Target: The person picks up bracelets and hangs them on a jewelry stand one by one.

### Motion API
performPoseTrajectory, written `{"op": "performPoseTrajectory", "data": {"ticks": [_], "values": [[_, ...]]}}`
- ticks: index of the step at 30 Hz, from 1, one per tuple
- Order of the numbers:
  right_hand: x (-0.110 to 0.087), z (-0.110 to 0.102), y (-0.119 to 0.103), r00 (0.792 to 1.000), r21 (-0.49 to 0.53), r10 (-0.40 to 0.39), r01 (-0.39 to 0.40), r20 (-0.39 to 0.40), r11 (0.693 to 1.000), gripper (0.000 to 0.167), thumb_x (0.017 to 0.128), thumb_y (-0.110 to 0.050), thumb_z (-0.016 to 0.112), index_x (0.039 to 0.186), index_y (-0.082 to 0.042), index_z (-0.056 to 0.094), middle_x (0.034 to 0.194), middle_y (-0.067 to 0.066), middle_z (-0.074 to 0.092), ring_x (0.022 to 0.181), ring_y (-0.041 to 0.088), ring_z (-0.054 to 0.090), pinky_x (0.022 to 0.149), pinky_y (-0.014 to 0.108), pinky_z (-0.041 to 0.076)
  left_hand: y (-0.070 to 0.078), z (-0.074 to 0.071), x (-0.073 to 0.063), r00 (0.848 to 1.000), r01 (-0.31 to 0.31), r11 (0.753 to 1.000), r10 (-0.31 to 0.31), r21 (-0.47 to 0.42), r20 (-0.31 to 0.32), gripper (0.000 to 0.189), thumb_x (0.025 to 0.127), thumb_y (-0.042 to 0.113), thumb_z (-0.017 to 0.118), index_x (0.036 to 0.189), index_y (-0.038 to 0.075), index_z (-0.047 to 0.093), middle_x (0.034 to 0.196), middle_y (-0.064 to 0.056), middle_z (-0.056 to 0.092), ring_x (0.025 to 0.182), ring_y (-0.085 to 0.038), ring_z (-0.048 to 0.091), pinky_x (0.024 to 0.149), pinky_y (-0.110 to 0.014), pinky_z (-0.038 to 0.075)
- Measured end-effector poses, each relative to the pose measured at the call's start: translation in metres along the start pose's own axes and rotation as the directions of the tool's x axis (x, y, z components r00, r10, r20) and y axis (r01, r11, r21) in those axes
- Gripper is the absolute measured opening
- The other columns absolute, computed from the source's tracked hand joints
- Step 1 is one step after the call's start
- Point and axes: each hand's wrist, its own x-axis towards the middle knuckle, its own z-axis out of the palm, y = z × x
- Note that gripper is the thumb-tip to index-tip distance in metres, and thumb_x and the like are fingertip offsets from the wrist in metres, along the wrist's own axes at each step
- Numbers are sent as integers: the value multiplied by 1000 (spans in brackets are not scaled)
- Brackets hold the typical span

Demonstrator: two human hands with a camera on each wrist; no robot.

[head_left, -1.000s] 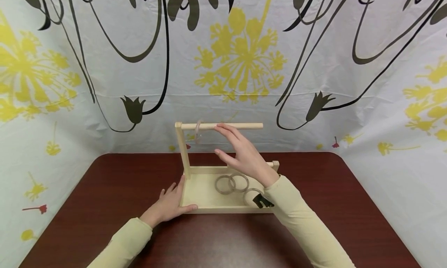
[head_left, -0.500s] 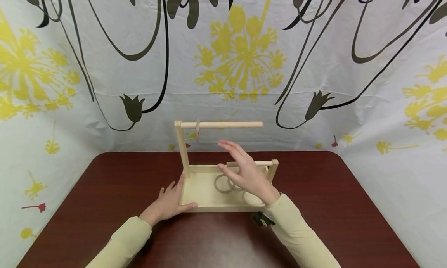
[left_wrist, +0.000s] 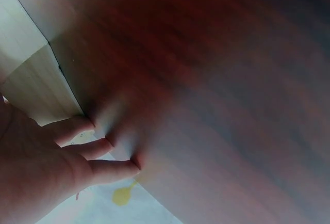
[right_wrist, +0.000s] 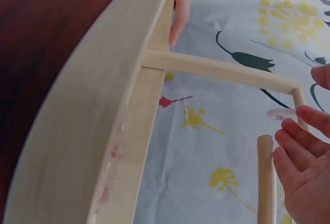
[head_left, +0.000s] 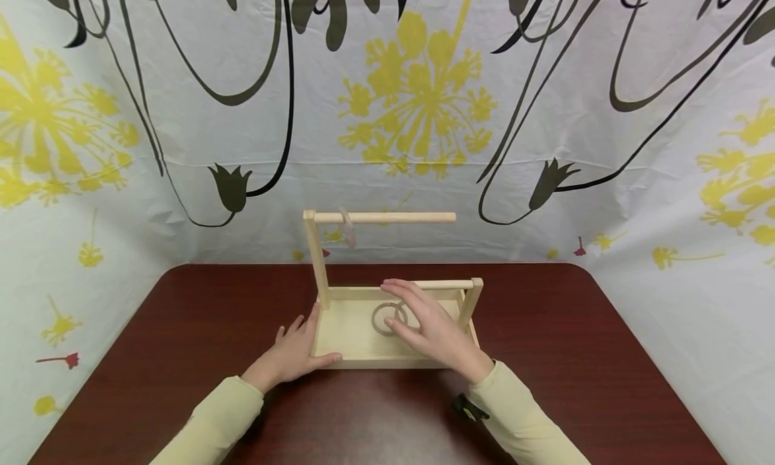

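Observation:
A pale wooden stand has a shallow tray (head_left: 351, 340), a tall post with an upper rod (head_left: 399, 217), and a shorter post with a lower rod (head_left: 448, 284). One translucent ring (head_left: 348, 229) hangs tilted on the upper rod, near the post. My left hand (head_left: 290, 354) rests at the tray's left front corner, thumb along the front rim and fingers spread by the left side. Over the tray's right half is my right hand (head_left: 436, 330), holding nothing, fingers extended and thumb apart. Just by its thumb a greyish ring (head_left: 383, 319) lies flat; it overlaps another, mostly hidden.
The stand sits on a dark red-brown table (head_left: 218, 317). A white cloth (head_left: 375, 135) printed with yellow flowers and dark stems hangs behind and on both sides. A small black object (head_left: 470, 408) shows by the right sleeve.
My right hand has moved down from the upper rod to over the tray, hiding some of the rings there. The hanging ring has swung. The left hand stays where it was.

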Motion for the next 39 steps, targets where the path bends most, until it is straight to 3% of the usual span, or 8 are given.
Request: {"op": "performPoseTrajectory", "data": {"ticks": [15,23,29,32,39], "values": [[-18,6,2,998,23,-56,57,-30,998,43,93,-15,64,135,-9,54,139,4,49,128,22,46,103,37,38,0,-1,-2,1000,-1,1000,1,3,3,115,83,65,62,154,2,-1,149,-25,33,138,-45,25,102,-69,18],[-28,15,13,999,50,29,-28,-28,998,45,92,-15,66,135,-9,54,133,8,54,124,19,50,101,38,40,0,-2,-1,1000,-3,1000,3,9,3,115,83,67,61,154,2,-1,149,-25,33,138,-45,25,101,-69,18],[-35,20,22,999,87,46,-45,-14,995,43,91,-12,67,131,-5,55,130,12,55,123,23,49,101,39,39,1,-2,-2,1000,-1,1000,1,2,1,115,82,66,62,154,2,-1,149,-25,33,138,-45,26,102,-69,19],[-38,21,25,998,101,61,-61,-1,993,44,91,-11,68,132,-7,55,130,8,54,124,21,48,101,37,39,2,-2,-2,1000,-2,1000,2,-4,-1,115,82,65,63,154,2,-1,149,-25,33,138,-45,26,102,-69,18],[-43,23,29,987,89,148,-154,69,984,47,94,-24,65,136,-9,52,136,8,51,128,21,46,100,44,40,2,-2,-2,1000,-5,1000,5,-10,-4,115,83,64,63,154,2,-1,150,-25,32,138,-45,25,101,-69,18]]}}
